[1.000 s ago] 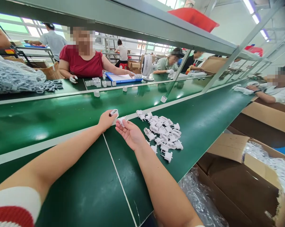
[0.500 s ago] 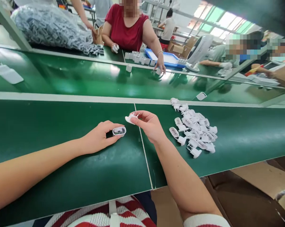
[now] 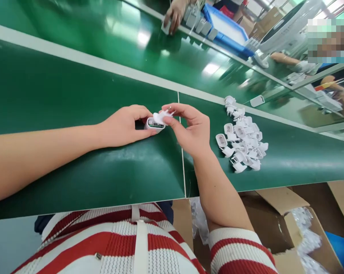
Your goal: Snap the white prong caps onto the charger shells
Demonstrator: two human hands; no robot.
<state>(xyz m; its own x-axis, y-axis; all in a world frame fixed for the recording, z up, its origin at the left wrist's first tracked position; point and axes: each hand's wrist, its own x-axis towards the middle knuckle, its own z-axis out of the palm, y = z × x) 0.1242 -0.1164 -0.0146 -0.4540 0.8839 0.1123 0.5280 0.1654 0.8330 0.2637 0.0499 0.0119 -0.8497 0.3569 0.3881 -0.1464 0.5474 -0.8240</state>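
My left hand [image 3: 124, 125] grips a small white charger shell [image 3: 153, 124], its open end facing up, just above the green table top [image 3: 74, 163]. My right hand [image 3: 190, 127] pinches a white plug cap with two pins [image 3: 162, 116] and holds it against the open end of the shell. A heap of several more white plug caps [image 3: 243, 137] lies on the green surface just right of my right hand.
Beyond a white strip runs a glossy green conveyor belt [image 3: 103, 42] with a white shell [image 3: 257, 101] on it. Another person's hand [image 3: 174, 15] rests at the belt's far side beside white shells and a blue tray [image 3: 226, 28]. Cardboard boxes [image 3: 292, 224] stand below right.
My hands have come together: the plug cap, held apart from the shell before, now touches its open end. My view has tilted down toward my lap.
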